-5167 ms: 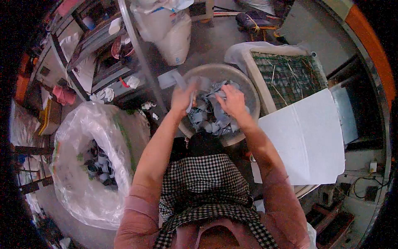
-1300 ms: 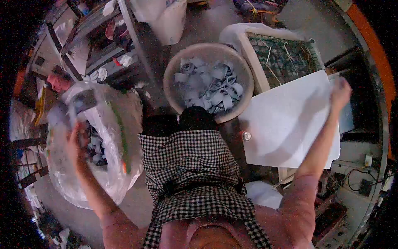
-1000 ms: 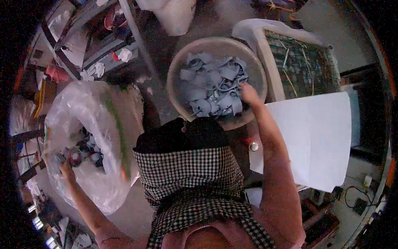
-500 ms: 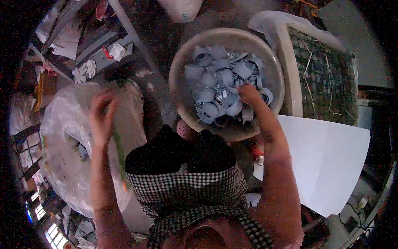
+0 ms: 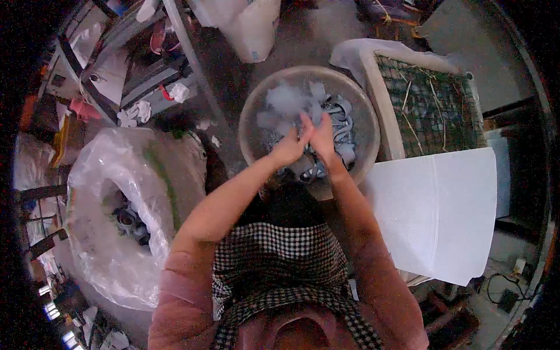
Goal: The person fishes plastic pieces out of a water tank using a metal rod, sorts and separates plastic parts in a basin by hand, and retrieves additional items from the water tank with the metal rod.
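Both hands are close together above a round basin point(image 5: 248, 140) that holds many grey curved parts point(image 5: 348, 153), apparently plastic. My left hand point(image 5: 290, 147) reaches in from the left, fingertips against or beside my right hand; its fingers are smeared, so its grip is unclear. My right hand point(image 5: 322, 139) has its fingers closed at the lower end of a grey curved part point(image 5: 316, 112), as far as the blur shows. Parts at the basin's upper left are badly blurred.
On the left stands a large clear plastic bag point(image 5: 105, 256) with grey parts point(image 5: 128, 221) in its opening. At right are a netted crate point(image 5: 382, 108) and a white sheet point(image 5: 431, 216). A white sack point(image 5: 256, 32) stands behind the basin, near a metal frame point(image 5: 192, 55).
My left hand has moved from over the plastic bag to the basin, meeting my right hand. My right hand has shifted left within the basin area. The camera view has also shifted.
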### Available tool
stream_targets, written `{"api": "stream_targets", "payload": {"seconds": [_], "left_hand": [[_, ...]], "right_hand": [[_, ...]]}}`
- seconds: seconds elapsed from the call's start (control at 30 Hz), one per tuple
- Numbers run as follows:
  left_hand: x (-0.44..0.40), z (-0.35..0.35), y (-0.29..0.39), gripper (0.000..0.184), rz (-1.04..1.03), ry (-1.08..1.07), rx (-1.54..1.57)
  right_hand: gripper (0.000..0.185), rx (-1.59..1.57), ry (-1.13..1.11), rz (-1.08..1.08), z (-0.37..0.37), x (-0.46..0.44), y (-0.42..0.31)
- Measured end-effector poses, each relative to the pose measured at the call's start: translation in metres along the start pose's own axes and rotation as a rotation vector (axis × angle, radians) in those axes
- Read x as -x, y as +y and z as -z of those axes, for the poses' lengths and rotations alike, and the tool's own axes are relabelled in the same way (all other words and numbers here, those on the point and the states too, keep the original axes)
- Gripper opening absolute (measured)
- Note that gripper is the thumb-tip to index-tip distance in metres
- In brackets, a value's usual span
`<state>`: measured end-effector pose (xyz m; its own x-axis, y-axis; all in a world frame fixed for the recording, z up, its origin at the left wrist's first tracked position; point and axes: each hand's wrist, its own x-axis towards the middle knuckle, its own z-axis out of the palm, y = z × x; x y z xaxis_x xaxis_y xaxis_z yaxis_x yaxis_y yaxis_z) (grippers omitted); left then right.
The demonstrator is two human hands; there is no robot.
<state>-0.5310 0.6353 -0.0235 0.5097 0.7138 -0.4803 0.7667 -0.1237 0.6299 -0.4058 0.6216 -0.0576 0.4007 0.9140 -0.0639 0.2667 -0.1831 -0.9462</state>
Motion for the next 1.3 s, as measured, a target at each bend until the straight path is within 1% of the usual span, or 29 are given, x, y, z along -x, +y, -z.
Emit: {"api": "stream_targets", "payload": {"seconds": [0.07,0.1,0.13,0.2,0.23,0.3,0.33,0.37,0.4,0.43,0.47,0.5,0.53,0.6,0.63,0.67,0.7,0.73,0.77,0.8,0.83,0.9,0.93,0.97,1.03,1.17,1.23,1.27,1.3], "left_hand": [[0.012,0.001,0.013,0.072,0.046,0.147,0.302],[0.012,0.0,0.012,0.066,-0.002,0.19,0.403],[0.012,0.0,0.011,0.061,-0.054,0.229,0.501],[0.021,0.013,0.018,0.07,-0.234,0.407,0.319],[0.023,0.019,0.022,0.057,0.005,0.322,0.482],[0.027,0.019,0.027,0.054,0.051,0.345,0.537],[0.028,0.019,0.029,0.051,0.11,0.369,0.597],[0.029,0.016,0.031,0.052,-0.053,0.402,0.741],[0.03,0.019,0.031,0.052,-0.059,0.402,0.74],[0.03,0.022,0.03,0.054,-0.037,0.37,0.777],[0.033,0.026,0.032,0.055,-0.015,0.338,0.813],[0.033,0.022,0.031,0.056,-0.173,0.411,0.741],[0.027,0.013,0.025,0.056,-0.173,0.41,0.744],[0.024,0.004,0.024,0.051,-0.079,0.481,0.621],[0.021,0.01,0.018,0.047,0.056,0.363,0.497],[0.028,0.015,0.022,0.047,0.053,0.363,0.496],[0.036,0.018,0.026,0.046,-0.053,0.328,0.488],[0.039,0.019,0.028,0.044,-0.157,0.29,0.477],[0.037,0.019,0.027,0.044,-0.162,0.288,0.475],[0.034,0.015,0.025,0.045,-0.199,0.383,0.414],[0.032,0.011,0.023,0.046,-0.236,0.474,0.352],[0.03,0.003,0.022,0.046,-0.27,0.482,0.301],[0.029,-0.001,0.021,0.046,-0.302,0.497,0.25],[0.027,-0.003,0.02,0.046,-0.307,0.492,0.247],[0.025,-0.008,0.016,0.034,-0.38,0.594,0.182],[0.027,-0.016,0.013,0.034,-0.356,0.594,0.091],[0.021,-0.02,0.009,0.036,-0.398,0.577,0.156],[0.024,-0.017,0.013,0.036,-0.401,0.574,0.154],[0.029,-0.012,0.02,0.035,-0.388,0.514,0.134]], "right_hand": [[0.031,-0.441,-0.064,-0.03,-0.004,0.004,-0.006],[0.029,-0.662,-0.094,-0.045,-0.005,0.006,-0.009],[0.029,-0.668,-0.086,-0.037,-0.004,0.007,-0.011],[0.026,-0.67,-0.023,0.058,0.003,0.011,-0.026],[0.026,-0.671,-0.015,0.067,0.009,0.015,-0.032],[0.023,-0.406,0.076,0.115,0.024,0.032,-0.061],[0.023,-0.406,0.083,0.121,0.022,0.031,-0.054],[0.021,-0.426,0.05,0.219,0.02,0.032,-0.05],[0.019,-0.446,0.015,0.318,0.018,0.032,-0.045],[0.017,-0.283,-0.01,0.217,0.022,0.038,-0.038],[0.017,-0.283,-0.008,0.218,0.019,0.042,-0.034],[0.018,-0.077,0.01,0.312,0.015,0.044,-0.031],[0.018,0.131,0.028,0.402,0.011,0.047,-0.027],[0.019,0.15,-0.006,0.451,0.014,0.051,-0.028],[0.019,0.148,-0.098,0.51,0.02,0.049,-0.024],[0.019,0.146,-0.188,0.57,0.028,0.047,-0.021],[0.023,0.027,-0.364,0.392,0.043,0.044,-0.026],[0.023,0.026,-0.36,0.394,0.055,0.041,-0.031],[0.028,0.1,-0.122,0.42,0.067,0.039,-0.043],[0.033,0.175,0.114,0.44,0.074,0.036,-0.05],[0.033,0.177,0.119,0.435,0.075,0.033,-0.049],[0.043,0.464,0.1,0.577,0.075,0.021,-0.046],[0.043,0.465,0.107,0.574,0.071,0.013,-0.036],[0.047,0.504,0.022,0.547,0.066,0.007,-0.033],[0.05,0.615,-0.128,0.444,0.061,0.001,-0.024],[0.048,0.652,-0.164,0.367,0.047,-0.001,-0.013],[0.045,0.613,-0.195,0.17,0.044,-0.007,-0.003],[0.045,0.611,-0.192,0.168,0.04,-0.012,0.013],[0.041,0.665,-0.126,0.243,0.036,-0.014,0.026]]}}
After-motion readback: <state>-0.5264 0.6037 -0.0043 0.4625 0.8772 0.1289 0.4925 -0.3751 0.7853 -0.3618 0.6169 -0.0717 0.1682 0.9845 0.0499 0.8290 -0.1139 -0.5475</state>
